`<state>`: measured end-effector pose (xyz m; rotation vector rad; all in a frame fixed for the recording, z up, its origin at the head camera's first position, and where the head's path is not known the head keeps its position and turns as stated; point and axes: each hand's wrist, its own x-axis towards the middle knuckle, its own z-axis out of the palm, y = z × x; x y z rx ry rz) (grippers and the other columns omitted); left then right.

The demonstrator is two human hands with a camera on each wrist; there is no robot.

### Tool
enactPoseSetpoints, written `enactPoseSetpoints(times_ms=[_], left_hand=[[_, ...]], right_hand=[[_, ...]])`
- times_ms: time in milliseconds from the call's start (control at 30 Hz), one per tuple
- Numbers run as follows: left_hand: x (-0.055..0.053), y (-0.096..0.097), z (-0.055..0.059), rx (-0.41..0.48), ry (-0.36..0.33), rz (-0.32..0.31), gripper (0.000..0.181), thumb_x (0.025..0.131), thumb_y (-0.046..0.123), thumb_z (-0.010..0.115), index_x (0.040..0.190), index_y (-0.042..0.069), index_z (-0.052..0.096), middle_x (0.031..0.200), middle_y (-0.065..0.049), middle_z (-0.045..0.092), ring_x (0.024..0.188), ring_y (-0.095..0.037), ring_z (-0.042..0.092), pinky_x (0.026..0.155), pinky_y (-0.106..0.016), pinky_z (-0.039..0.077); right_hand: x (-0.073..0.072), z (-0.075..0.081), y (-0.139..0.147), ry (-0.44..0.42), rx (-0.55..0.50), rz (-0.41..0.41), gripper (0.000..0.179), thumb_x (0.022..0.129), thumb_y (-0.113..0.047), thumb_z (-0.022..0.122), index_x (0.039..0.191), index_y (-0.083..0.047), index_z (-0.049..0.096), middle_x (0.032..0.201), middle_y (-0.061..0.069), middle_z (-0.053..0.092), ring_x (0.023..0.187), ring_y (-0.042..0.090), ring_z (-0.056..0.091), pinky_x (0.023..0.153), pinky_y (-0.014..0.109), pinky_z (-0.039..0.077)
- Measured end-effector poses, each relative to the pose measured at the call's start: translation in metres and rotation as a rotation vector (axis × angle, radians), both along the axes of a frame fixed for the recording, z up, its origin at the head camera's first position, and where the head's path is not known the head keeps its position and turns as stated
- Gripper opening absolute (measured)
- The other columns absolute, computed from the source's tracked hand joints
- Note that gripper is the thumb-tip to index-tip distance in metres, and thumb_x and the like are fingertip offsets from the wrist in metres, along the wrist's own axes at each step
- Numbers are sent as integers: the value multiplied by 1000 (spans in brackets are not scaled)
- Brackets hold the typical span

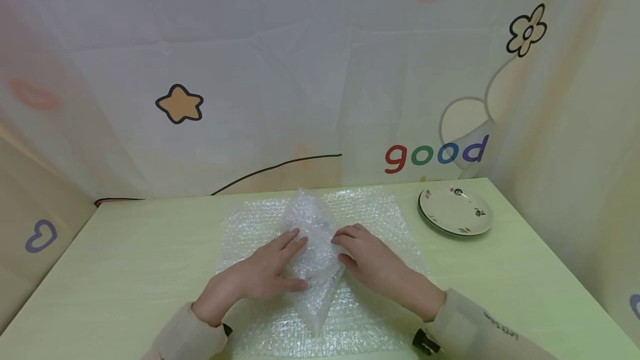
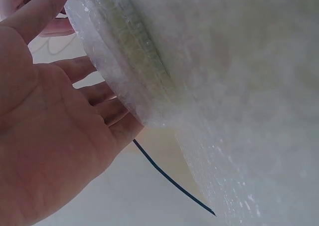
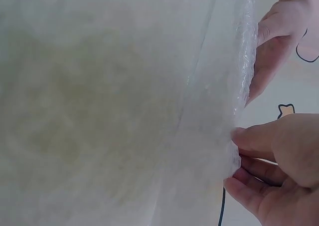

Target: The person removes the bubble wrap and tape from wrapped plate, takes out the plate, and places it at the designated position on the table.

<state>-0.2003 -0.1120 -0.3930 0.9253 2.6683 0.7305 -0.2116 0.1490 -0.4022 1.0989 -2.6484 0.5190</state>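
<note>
A large sheet of clear bubble wrap (image 1: 372, 304) lies on the table, its middle folded up into a long, pointed bundle (image 1: 312, 254). My left hand (image 1: 267, 268) rests against the bundle's left side, fingers spread and fairly straight. In the left wrist view that palm (image 2: 55, 121) faces the wrap, with fingertips at its edge. On the other side my right hand (image 1: 372, 257) pinches the bundle's edge between thumb and curled fingers. The right wrist view shows these fingertips (image 3: 239, 136) on the crinkled edge. What the folds hold is hidden; a greenish band (image 2: 142, 51) shows through the plastic.
Cream plates (image 1: 455, 211) with small flower prints sit stacked at the table's back right. A printed curtain (image 1: 300, 99) hangs behind the pale green table (image 1: 135, 271) and along both sides.
</note>
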Motion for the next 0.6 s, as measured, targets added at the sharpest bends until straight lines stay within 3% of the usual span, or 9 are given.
enactPoseSetpoints(times_ms=[600], left_hand=[[1, 4, -1, -19, 54, 36, 83, 95, 37, 75, 156, -5, 37, 165, -25, 19, 151, -46, 17, 119, -61, 21]], right_hand=[[-6, 0, -5, 22, 70, -10, 17, 89, 0, 78, 105, -1, 72, 107, 9, 71, 102, 27, 62, 92, 39, 55]])
